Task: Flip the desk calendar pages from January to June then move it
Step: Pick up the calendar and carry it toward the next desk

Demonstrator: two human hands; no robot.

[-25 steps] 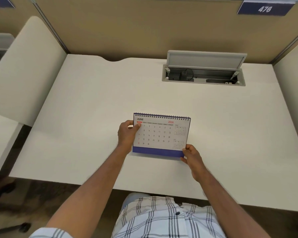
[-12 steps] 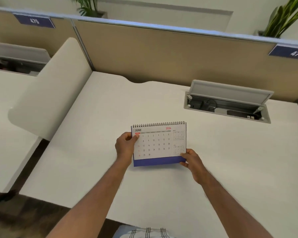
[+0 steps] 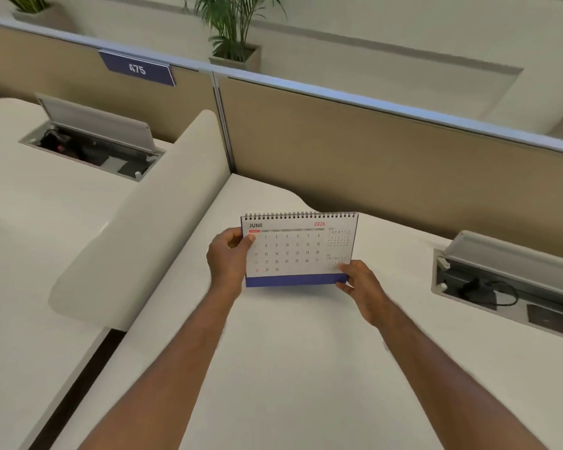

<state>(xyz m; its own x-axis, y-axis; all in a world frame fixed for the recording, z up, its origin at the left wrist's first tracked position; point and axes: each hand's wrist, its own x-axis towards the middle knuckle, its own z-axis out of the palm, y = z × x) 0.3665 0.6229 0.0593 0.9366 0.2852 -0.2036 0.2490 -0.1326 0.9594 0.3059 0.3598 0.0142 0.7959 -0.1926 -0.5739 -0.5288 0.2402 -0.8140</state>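
The desk calendar is a white spiral-bound stand with a blue band along its bottom, and its open page reads JUNE 2026. It is held upright just above the white desk, near the desk's far left part. My left hand grips its left edge, thumb on the page near the top. My right hand pinches the lower right corner at the blue band.
A rounded white side divider stands left of the desk, with a neighbouring desk beyond it. A tan partition runs along the back. An open cable tray with a raised lid sits at the right. Another open tray is on the neighbouring desk.
The calendar, held in both hands, has moved left and farther back across the desk. The view has turned left and up, and the cable tray now lies far to the right.
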